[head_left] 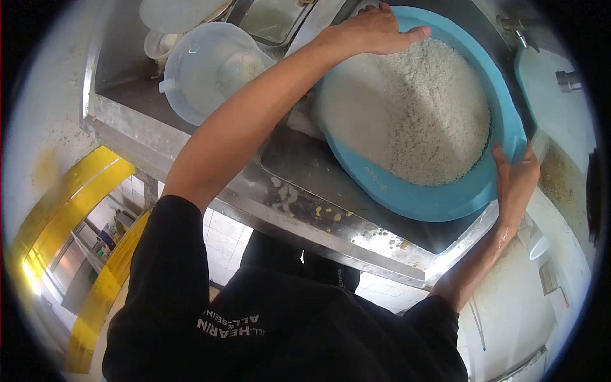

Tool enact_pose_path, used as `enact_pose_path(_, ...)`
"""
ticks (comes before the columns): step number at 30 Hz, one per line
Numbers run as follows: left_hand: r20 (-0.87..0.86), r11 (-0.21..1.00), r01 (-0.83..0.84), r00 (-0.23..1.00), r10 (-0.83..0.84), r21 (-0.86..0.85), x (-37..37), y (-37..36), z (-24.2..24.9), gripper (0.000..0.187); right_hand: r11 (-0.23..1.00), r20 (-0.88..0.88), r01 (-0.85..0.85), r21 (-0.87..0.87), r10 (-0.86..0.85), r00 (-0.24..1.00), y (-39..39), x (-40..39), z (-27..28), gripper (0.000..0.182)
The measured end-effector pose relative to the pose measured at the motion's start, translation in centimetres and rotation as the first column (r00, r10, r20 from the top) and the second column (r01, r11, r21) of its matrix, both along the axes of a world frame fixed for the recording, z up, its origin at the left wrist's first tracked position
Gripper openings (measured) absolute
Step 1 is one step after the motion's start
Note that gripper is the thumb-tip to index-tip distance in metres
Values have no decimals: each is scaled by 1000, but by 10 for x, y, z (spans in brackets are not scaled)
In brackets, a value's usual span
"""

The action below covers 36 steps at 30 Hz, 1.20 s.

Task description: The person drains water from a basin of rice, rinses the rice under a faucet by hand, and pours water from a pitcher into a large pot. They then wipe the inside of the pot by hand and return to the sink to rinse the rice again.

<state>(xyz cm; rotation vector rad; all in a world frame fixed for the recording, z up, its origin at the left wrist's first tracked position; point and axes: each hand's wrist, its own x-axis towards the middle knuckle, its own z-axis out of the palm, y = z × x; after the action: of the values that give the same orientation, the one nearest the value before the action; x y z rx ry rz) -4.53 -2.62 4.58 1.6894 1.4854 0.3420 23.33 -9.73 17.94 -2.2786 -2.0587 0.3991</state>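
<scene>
A large light blue basin [414,202] sits over the metal sink and holds wet white rice [439,108], with cloudy water on its left side. The basin looks tilted, the rice heaped towards the right. My left hand [375,30] grips its far left rim, the thumb reaching inside above the rice. On the near right rim, my right hand [517,181] holds the basin with its thumb on the edge; its other fingers are partly hidden behind the rim.
Left of the basin, a translucent plastic tub [191,83] stands in the sink, beside a small white bowl [156,46]. A metal tray [267,22] lies behind them. Faucets [519,32] are at the upper right. The metal sink edge [305,226] runs in front of my body.
</scene>
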Motion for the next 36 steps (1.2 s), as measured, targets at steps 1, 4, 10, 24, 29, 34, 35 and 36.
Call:
enact_pose_path(1,-1,1000,0,1000,0,2,0,1,1,82,1000,-1,0,2,0,1000,0,0,0,41)
enact_pose_path(4,-66,997,-25,998,21,-71,2,1,-1,85,1000,-16,0,-2,0,1000,-1,-1,0,42)
enact_pose_path(10,-44,1000,-5,999,3,-31,0,-2,-6,86,999,-14,-34,27,34,999,-2,-1,-1,42)
enact_pose_path(24,-95,993,-54,993,65,109,14,2,-32,87,1000,-38,24,-9,-24,999,0,5,-3,36)
enact_pose_path(29,-104,994,-57,992,68,98,16,4,-36,86,1000,-57,18,-9,-18,998,-1,6,-3,36)
enact_pose_path(34,-85,984,-74,992,89,164,18,5,-45,89,1000,-66,1,15,0,998,-1,8,-4,37)
enact_pose_path(35,-108,988,-72,990,87,136,18,6,-45,90,1000,-63,4,12,-3,998,-1,7,-4,38)
enact_pose_path(36,-131,992,-70,988,84,109,18,7,-45,91,1000,-60,6,9,-5,998,-1,7,-3,39)
